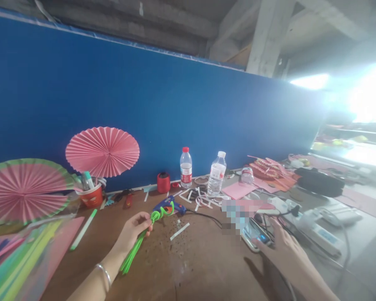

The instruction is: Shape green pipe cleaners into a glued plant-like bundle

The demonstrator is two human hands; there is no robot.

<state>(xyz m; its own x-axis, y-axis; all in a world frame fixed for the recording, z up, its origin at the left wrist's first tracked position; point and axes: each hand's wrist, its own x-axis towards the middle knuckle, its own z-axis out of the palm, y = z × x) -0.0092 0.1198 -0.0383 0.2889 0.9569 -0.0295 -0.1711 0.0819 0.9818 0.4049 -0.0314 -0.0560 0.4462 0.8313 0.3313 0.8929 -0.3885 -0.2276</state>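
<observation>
Head view: left grip (137, 225) pinches green bundle (134, 252) just below its curled top.

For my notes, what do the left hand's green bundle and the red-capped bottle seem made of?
Green bundle: perhaps flexible plastic or covered wire, rather matte; its strands curl at the top. Red-capped bottle: likely glossy clear plastic; the wall is see-through.

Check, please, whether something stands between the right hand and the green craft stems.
Nothing upright is visible between the right hand and the green craft stems; a phone beside that hand and a white strip lie low there.
</observation>
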